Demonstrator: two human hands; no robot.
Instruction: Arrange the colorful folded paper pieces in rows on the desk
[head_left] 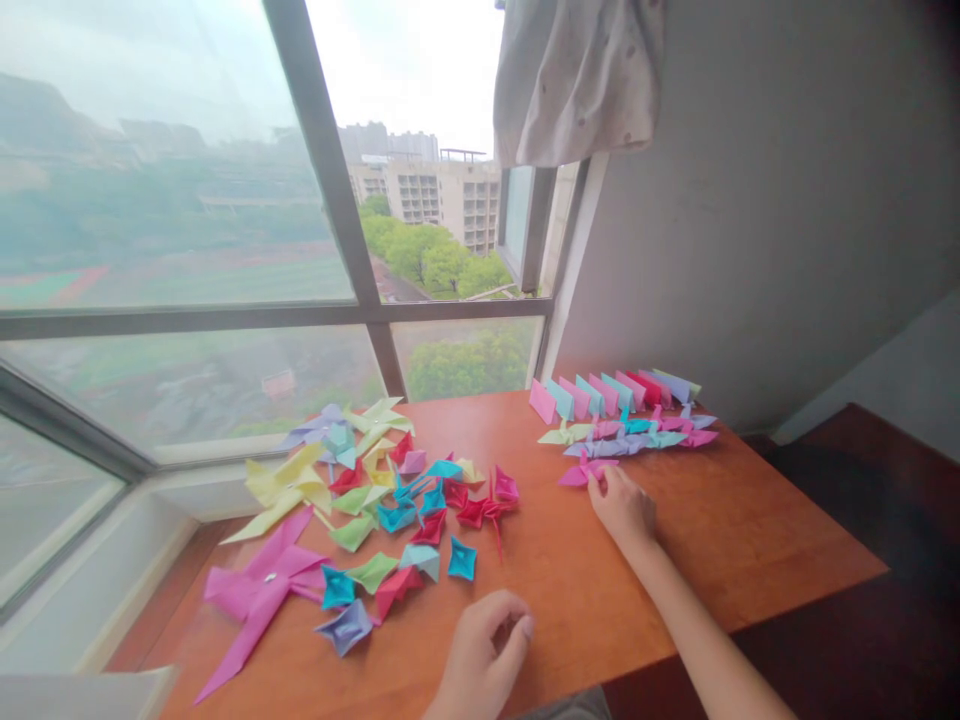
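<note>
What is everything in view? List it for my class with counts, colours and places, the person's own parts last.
Table: one, orange-brown, below centre
Large pinwheels: at least three, magenta and yellows, table's left
Small folded pieces: many, multicoloured, beside the pinwheels
Folded cards: one row, multicoloured, table's far right
Pointed pieces: several, multicoloured, before the cards
Single piece: one, magenta, nearer than those
Window: one, grey-framed, behind table
Curtain: one, pale, top
Wall: one, grey, right
Buildings: several, beige, outside
Trees: several, green, outside
Left hand: one, bare, table's near edge
Right hand: one, bare, touching the single piece
</note>
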